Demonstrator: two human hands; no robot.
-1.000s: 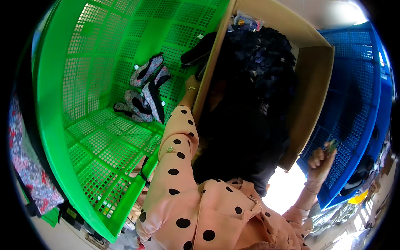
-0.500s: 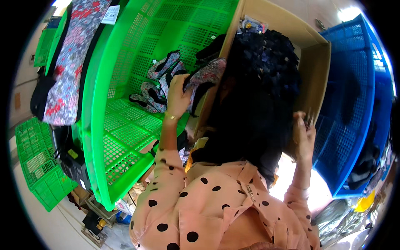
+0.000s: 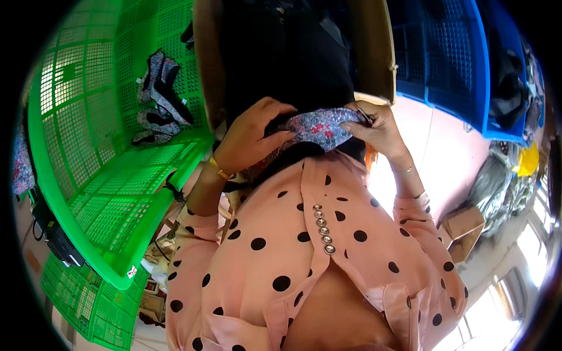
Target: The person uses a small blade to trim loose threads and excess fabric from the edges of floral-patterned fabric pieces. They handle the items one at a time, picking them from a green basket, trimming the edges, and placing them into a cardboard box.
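Across my lap, close to my waist, lies a floral fabric piece [image 3: 321, 130] with black edging, grey-blue with red flowers. My left hand [image 3: 249, 131] is closed on its left part, thumb on the near side. At its right end my right hand [image 3: 377, 127] pinches the cloth between thumb and fingers. A slim, dark metal tool [image 3: 365, 116] also shows among the right fingers; its kind is too small to tell. More floral pieces with black edging [image 3: 159, 102] lie heaped in the green crate [image 3: 88, 193] on my left.
In front of me stands a cardboard box [image 3: 377, 58] with dark material in it. A blue crate [image 3: 445, 70] is on the right, with dark garments [image 3: 508, 88] beyond it. Clear plastic bags [image 3: 494, 181] and a small carton [image 3: 462, 228] sit at the lower right.
My left hand has come out of the green crate with a floral piece and brought it over my lap. My right hand has moved in and taken its other end. The view has shifted.
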